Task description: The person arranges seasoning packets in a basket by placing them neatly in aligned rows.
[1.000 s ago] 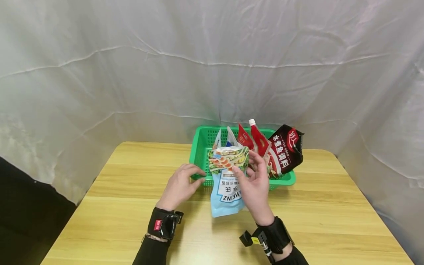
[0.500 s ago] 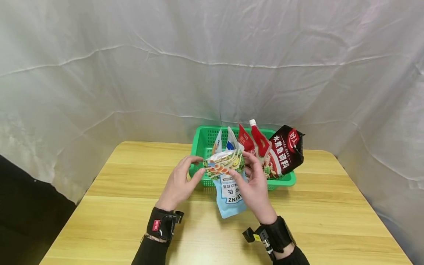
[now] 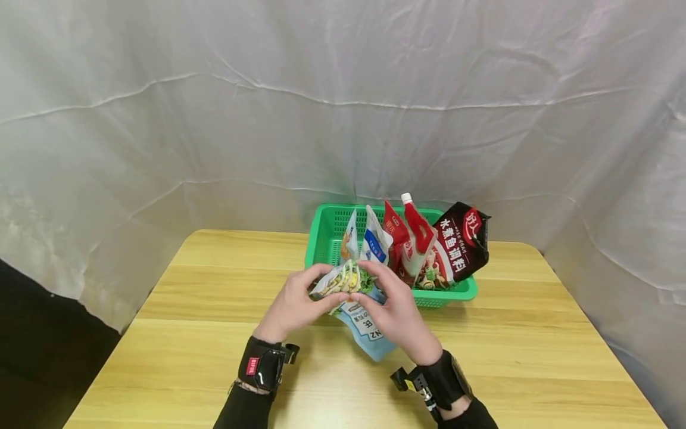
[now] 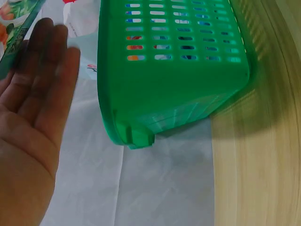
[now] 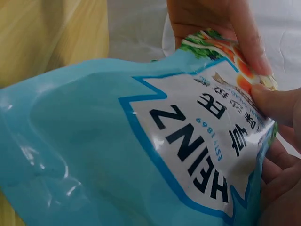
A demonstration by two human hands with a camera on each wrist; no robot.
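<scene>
Two hands are holding one light-blue Heinz pouch (image 3: 364,325) above the table (image 3: 187,298), just in front of the green basket (image 3: 327,229). The table is running out of the head view at its near edge, and a white cloth backdrop (image 3: 214,119) is hanging behind it. The basket is carrying several upright packs: a dark seasoning bag (image 3: 463,241) leaning over the right rim, two red spouted sauce pouches (image 3: 409,235) at centre, and two pale blue-and-white sachets (image 3: 370,241) on the left; their lower halves are sitting hidden behind the basket wall. The pouch's long axis is running from its printed salad end, near the basket, down toward the person, with the plain blue end pointing at the near table edge. The left hand (image 3: 295,304) and right hand (image 3: 393,307) are both pinching the salad end, covering much of it. Lettering on the pouch is reading upside down from the head view.
</scene>
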